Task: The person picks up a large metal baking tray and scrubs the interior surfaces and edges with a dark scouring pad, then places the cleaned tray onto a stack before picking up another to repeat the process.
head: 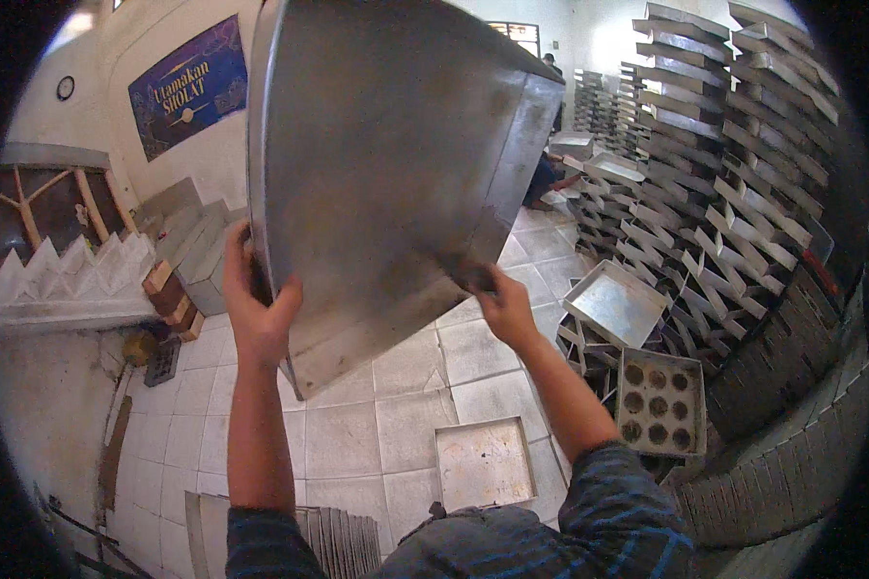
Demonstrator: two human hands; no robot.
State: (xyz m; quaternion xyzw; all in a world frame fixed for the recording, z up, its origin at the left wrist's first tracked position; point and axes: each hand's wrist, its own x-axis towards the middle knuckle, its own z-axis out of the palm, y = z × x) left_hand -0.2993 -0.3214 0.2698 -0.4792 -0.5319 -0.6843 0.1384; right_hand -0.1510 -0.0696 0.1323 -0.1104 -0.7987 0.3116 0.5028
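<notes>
A large sheet-metal box (391,159), perhaps an oven body, is held up in front of me, tilted. My left hand (261,311) grips its lower left edge, thumb on the broad face and fingers behind the rim. On the lower right, my right hand (503,307) is closed round a dark, blurred tool (460,269) whose far end lies against or just before the metal face. The exact kind of tool cannot be told.
Tall stacks of metal trays (681,87) rise on the right. A square tray (615,302) and a nine-hole mould pan (659,402) lie near them. Another tray (485,463) rests on the tiled floor. A person (543,177) is partly visible behind the box.
</notes>
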